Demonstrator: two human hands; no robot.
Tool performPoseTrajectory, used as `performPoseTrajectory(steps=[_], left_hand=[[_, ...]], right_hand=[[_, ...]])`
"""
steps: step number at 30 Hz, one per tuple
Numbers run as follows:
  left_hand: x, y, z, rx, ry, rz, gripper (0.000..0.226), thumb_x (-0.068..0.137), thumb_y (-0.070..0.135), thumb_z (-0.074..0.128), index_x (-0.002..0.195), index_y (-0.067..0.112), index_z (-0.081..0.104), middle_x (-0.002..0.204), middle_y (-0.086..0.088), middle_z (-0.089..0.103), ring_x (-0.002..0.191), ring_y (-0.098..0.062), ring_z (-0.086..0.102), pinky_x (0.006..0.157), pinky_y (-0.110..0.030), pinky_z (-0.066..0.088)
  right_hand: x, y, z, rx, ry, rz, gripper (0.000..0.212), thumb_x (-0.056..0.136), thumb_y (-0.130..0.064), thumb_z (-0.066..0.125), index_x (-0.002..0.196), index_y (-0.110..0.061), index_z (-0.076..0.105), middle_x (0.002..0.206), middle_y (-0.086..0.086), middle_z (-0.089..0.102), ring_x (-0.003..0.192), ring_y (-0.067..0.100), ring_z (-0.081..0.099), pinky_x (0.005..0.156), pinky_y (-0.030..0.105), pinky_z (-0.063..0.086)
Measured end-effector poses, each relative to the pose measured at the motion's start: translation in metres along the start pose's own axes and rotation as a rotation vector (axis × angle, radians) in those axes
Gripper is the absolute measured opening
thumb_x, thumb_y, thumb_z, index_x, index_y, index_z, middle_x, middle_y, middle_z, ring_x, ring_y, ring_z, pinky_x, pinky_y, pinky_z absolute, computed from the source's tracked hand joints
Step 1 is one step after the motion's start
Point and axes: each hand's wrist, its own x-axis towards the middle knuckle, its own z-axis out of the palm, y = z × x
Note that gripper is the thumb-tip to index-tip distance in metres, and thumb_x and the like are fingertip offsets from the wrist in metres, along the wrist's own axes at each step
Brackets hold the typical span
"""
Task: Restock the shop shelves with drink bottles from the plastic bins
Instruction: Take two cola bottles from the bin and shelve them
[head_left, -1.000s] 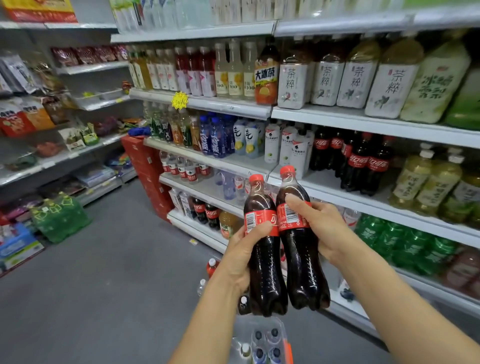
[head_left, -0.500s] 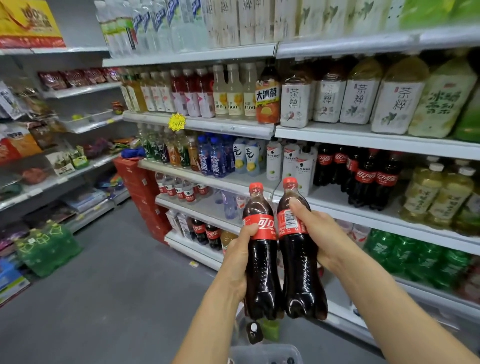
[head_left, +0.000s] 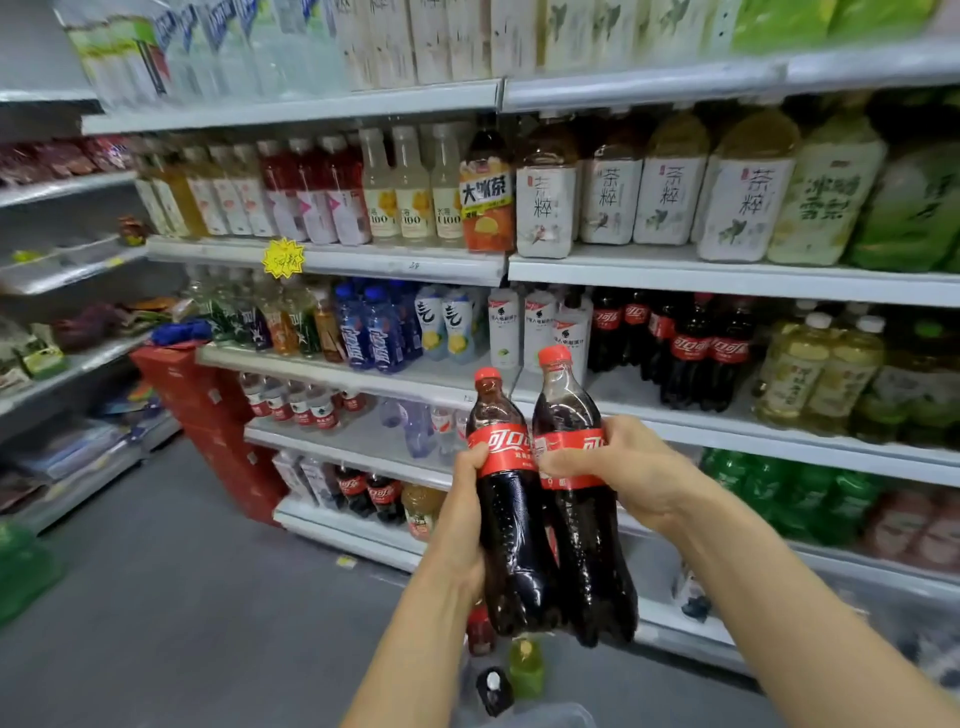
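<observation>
Now the left hand (head_left: 465, 509) wraps one cola bottle (head_left: 511, 551) at its label, and the right hand (head_left: 639, 473) grips a second bottle (head_left: 592, 566) touching it, both upright below the cola row (head_left: 691, 353). The risk (my guess): clipping the shelf edge (head_left: 701, 428) on the lift would topple that row.

Both my arms are bare as far up as I can see. My left hand (head_left: 460, 519) and right hand (head_left: 639, 467) are bare too. My arms look long and slim.
</observation>
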Motion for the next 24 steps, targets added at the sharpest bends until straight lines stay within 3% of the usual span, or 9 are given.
performPoseTrajectory(steps=[3,6,12,15,16,20,22,24], left_hand=[[0.010,-0.005,0.000,-0.031,-0.038,-0.024,0.048,0.079,0.048,0.056,0.089,0.006,0.077,0.088,-0.019,0.072,0.074,-0.029,0.071,0.069,-0.035,0.057],[0.020,-0.010,0.002,-0.033,-0.024,-0.040,0.049,0.087,0.048,0.053,0.086,0.008,0.080,0.090,-0.019,0.072,0.077,-0.030,0.071,0.071,-0.037,0.056],[0.047,-0.011,0.013,0.042,-0.004,-0.070,0.054,0.089,0.053,0.055,0.108,0.005,0.071,0.098,-0.021,0.072,0.084,-0.030,0.071,0.075,-0.039,0.056],[0.067,-0.013,0.024,0.122,0.014,-0.100,0.050,0.096,0.049,0.051,0.111,0.005,0.068,0.090,-0.019,0.074,0.075,-0.027,0.072,0.069,-0.035,0.055],[0.076,-0.016,0.027,0.153,0.030,-0.095,0.048,0.097,0.048,0.051,0.111,0.005,0.067,0.086,-0.017,0.074,0.071,-0.026,0.071,0.066,-0.034,0.055],[0.105,-0.028,0.047,0.212,0.053,-0.134,0.049,0.094,0.048,0.057,0.116,0.005,0.065,0.080,-0.014,0.071,0.066,-0.025,0.068,0.062,-0.034,0.053],[0.122,-0.034,0.056,0.250,0.035,-0.102,0.049,0.083,0.041,0.074,0.116,0.006,0.063,0.083,-0.013,0.073,0.069,-0.026,0.071,0.064,-0.035,0.055],[0.139,-0.039,0.065,0.329,0.045,-0.044,0.075,0.058,0.029,0.090,0.122,0.009,0.058,0.097,-0.018,0.074,0.082,-0.031,0.073,0.071,-0.040,0.057]], right_hand=[[0.000,0.006,0.002,-0.004,0.058,-0.037,0.032,0.073,-0.005,0.082,0.101,-0.002,0.067,0.089,0.014,0.075,0.075,0.021,0.073,0.068,0.029,0.057],[0.005,0.014,0.002,-0.018,0.169,-0.055,0.052,0.068,-0.024,0.088,0.110,-0.014,0.060,0.096,0.009,0.074,0.083,0.021,0.074,0.076,0.036,0.059],[0.018,0.025,-0.015,-0.007,0.303,-0.047,0.056,0.066,-0.036,0.088,0.109,-0.021,0.056,0.097,0.003,0.073,0.084,0.016,0.073,0.081,0.039,0.058],[0.032,0.031,-0.034,-0.031,0.332,-0.005,0.078,0.054,-0.055,0.090,0.111,-0.016,0.054,0.100,0.005,0.073,0.087,0.018,0.073,0.083,0.042,0.058],[0.037,0.033,-0.043,-0.018,0.328,0.016,0.080,0.054,-0.054,0.090,0.113,-0.013,0.053,0.102,0.007,0.072,0.087,0.019,0.073,0.081,0.041,0.059],[0.056,0.035,-0.081,0.022,0.304,0.106,0.060,0.072,-0.018,0.082,0.117,-0.008,0.044,0.099,0.012,0.068,0.080,0.021,0.071,0.068,0.035,0.056],[0.067,0.035,-0.098,-0.011,0.282,0.115,0.067,0.063,-0.017,0.080,0.118,-0.004,0.043,0.089,0.009,0.066,0.071,0.018,0.069,0.062,0.032,0.053],[0.080,0.039,-0.113,-0.021,0.287,0.121,0.079,0.052,-0.022,0.079,0.120,0.001,0.046,0.087,0.012,0.066,0.070,0.020,0.069,0.061,0.032,0.054]])
